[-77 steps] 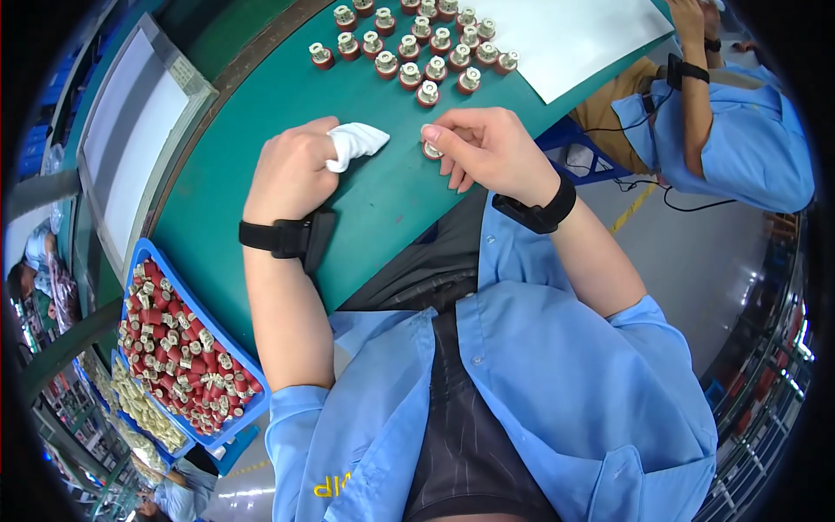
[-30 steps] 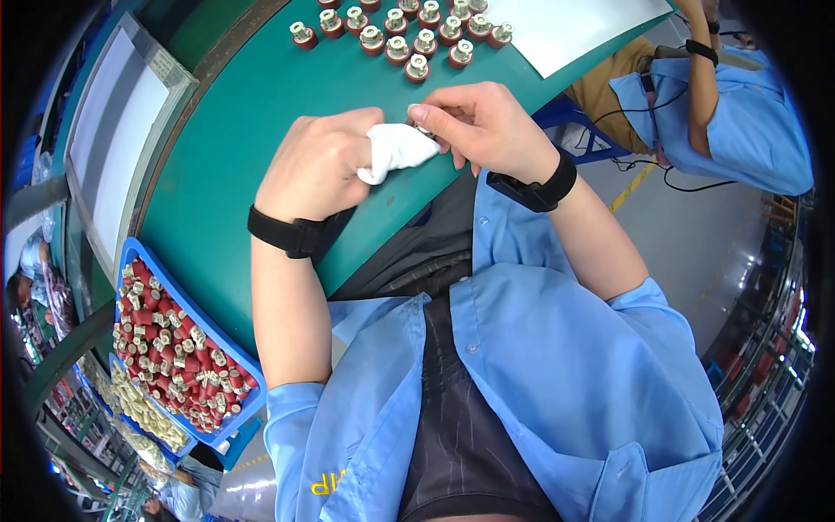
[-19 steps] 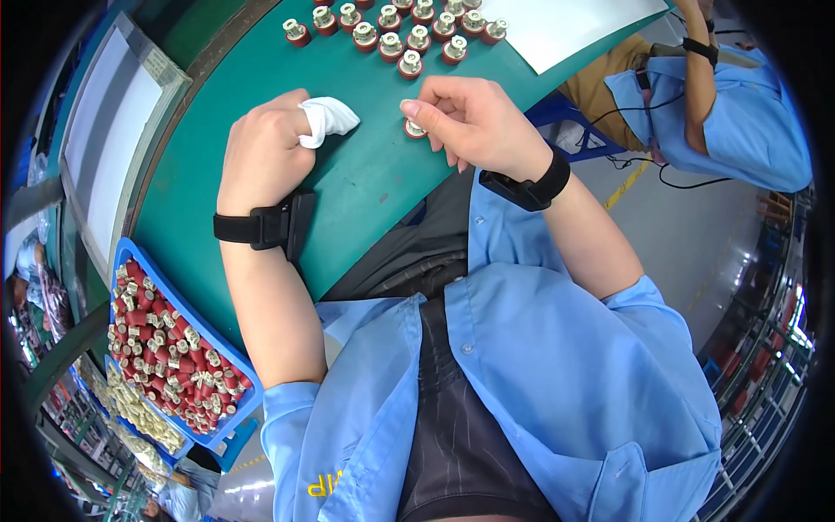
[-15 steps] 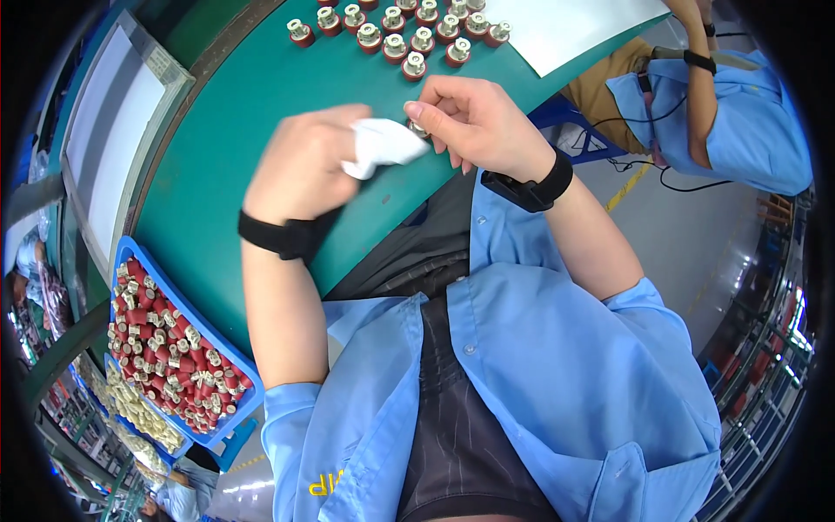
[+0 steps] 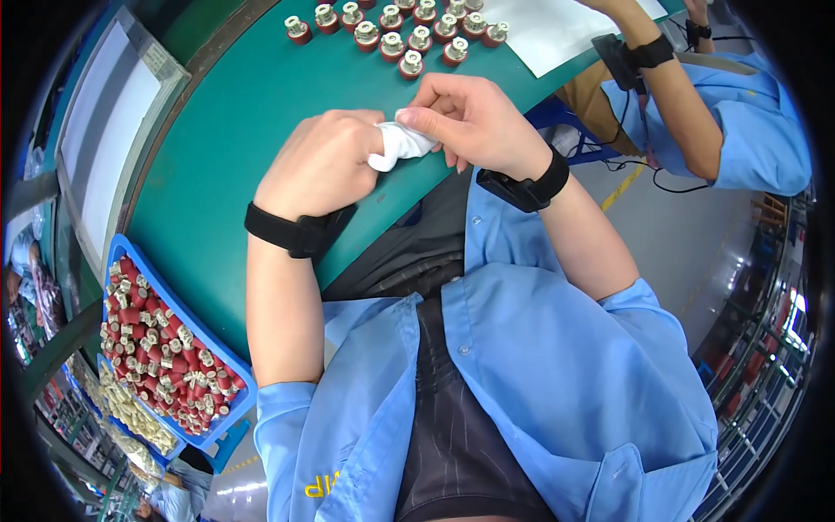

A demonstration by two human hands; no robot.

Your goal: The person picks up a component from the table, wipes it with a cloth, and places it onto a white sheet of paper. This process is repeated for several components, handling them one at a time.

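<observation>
My left hand is closed around a bunched white cloth, whose free end reaches to the fingertips of my right hand. The fingers of my right hand are pinched together over the cloth's end. A small metal part they held is now covered by cloth and fingers. Both hands are just above the green tabletop, close to its near edge. Beyond them, several red-based parts with silvery metal tops stand upright in loose rows.
A blue bin heaped with similar red and silver parts sits at the table's left end; another bin of cream-coloured pieces lies beyond it. White paper covers the far right. A co-worker's arm is at the upper right.
The cloth in my left hand has moved right, against my right fingertips, covering the small metal part that showed there. The co-worker's arm at upper right has shifted left.
</observation>
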